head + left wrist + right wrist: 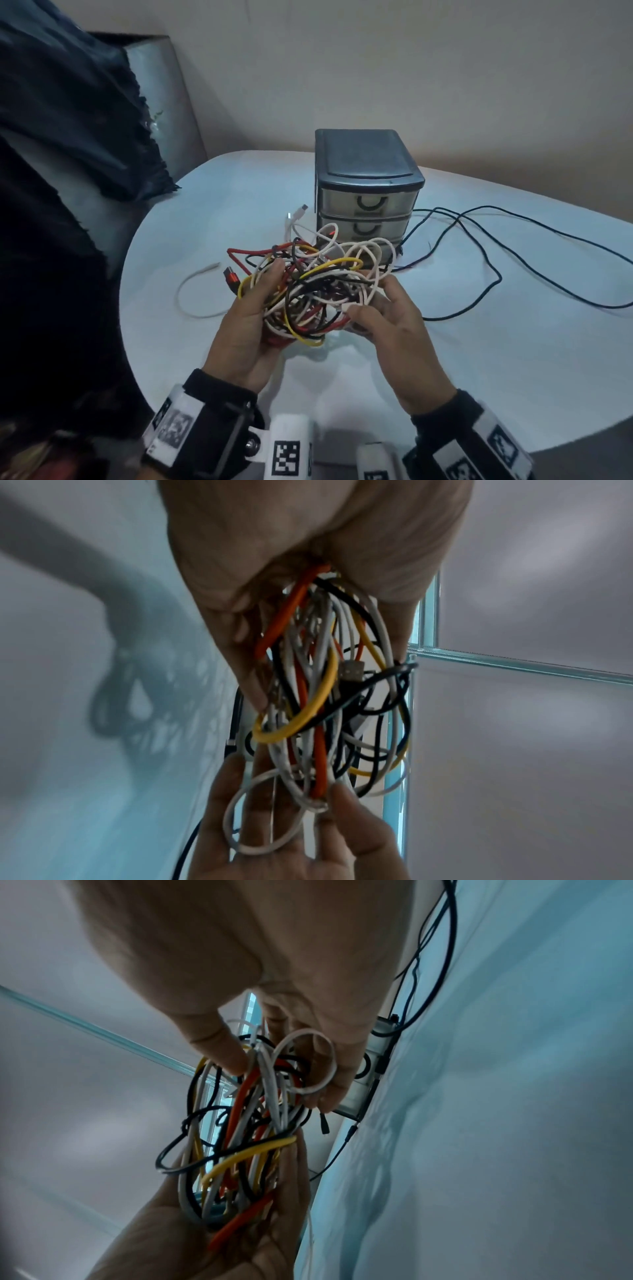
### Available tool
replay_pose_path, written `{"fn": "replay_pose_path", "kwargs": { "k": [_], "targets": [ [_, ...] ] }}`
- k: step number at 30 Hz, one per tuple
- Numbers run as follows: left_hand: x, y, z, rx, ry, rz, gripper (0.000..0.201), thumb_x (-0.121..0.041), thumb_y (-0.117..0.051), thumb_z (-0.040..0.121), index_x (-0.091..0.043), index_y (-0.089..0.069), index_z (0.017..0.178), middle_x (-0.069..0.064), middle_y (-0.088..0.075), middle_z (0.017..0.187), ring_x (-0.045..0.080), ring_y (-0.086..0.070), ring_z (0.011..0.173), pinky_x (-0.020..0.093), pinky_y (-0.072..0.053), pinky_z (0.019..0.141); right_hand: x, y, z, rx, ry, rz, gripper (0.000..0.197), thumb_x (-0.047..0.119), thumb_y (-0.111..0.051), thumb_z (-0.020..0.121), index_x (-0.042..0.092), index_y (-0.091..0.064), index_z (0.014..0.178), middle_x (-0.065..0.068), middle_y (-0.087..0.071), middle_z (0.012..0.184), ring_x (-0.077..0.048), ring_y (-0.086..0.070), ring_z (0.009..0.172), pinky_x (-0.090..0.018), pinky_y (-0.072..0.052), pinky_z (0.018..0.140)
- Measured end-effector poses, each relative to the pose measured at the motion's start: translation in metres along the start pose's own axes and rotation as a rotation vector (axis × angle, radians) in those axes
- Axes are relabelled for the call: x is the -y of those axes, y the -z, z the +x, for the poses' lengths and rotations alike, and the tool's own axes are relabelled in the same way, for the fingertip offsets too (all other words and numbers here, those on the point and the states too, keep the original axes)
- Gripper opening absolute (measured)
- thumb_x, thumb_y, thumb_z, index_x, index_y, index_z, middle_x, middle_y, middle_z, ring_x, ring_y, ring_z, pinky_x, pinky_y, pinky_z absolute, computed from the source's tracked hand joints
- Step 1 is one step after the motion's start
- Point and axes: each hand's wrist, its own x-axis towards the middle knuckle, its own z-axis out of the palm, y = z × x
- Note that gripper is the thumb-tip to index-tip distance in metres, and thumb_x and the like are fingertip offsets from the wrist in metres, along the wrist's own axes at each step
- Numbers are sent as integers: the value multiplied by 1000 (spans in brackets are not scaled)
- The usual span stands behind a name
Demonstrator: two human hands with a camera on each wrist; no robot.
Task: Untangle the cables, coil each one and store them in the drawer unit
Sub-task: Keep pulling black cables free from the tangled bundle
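Note:
A tangle of cables (pixel 315 291) in white, red, yellow and black hangs between both hands above the white table (pixel 479 342). My left hand (pixel 270 291) grips its left side, thumb on top and fingers underneath. My right hand (pixel 366 294) pinches white loops on its right side. The left wrist view shows the tangle (pixel 318 710) running from the left hand (pixel 308 561) down to the right hand (pixel 291 831). The dark drawer unit (pixel 368 192) stands just behind, its three translucent drawers closed. A red plug (pixel 231 278) sticks out at the left.
A long black cable (pixel 493 270) sprawls over the table to the right of the drawer unit. A loose white cable (pixel 191 294) lies to the left. Dark cloth (pixel 68 171) hangs over a padded grey panel at the left, past the table's rounded edge.

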Motion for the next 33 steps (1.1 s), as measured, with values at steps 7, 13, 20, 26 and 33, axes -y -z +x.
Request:
{"fn": "replay_pose_path", "kwargs": {
  "k": [7,13,20,26,33],
  "targets": [
    [2,5,0,59,7,-94,48,-30,-62,85,-8,-65,128,17,-69,123,38,-66,109,49,-57,82,-2,-1,1,3,65,36,43,-15,-49,87,18,-63,110,-2,-73,102,-17,-67,97,-30,-57,83],
    [0,14,5,-2,-156,78,48,-10,-72,71,-3,-68,119,21,-72,110,34,-72,93,41,-59,70,0,9,3,-57,86,-52,57,-13,-53,84,31,-54,119,8,-66,120,-13,-63,112,-30,-52,85],
    [-2,24,7,-6,-300,222,42,3,-61,61,-1,-69,102,18,-69,93,34,-68,85,40,-57,70,2,11,1,-233,208,-86,21,25,-64,94,25,-67,115,15,-71,110,-3,-63,109,-21,-49,88],
    [-9,35,7,164,-247,221,53,-8,-67,42,-16,-73,95,17,-68,90,34,-66,85,45,-54,72,7,15,5,-8,32,68,32,35,-61,92,17,-68,118,-8,-75,105,-24,-71,99,-40,-57,85],
    [-3,42,12,177,-252,360,62,-7,-74,43,-10,-60,103,8,-71,86,25,-69,83,33,-57,61,5,17,0,145,81,-45,45,20,-72,80,21,-65,124,-3,-73,113,-21,-68,108,-36,-55,93]
  ]
}}
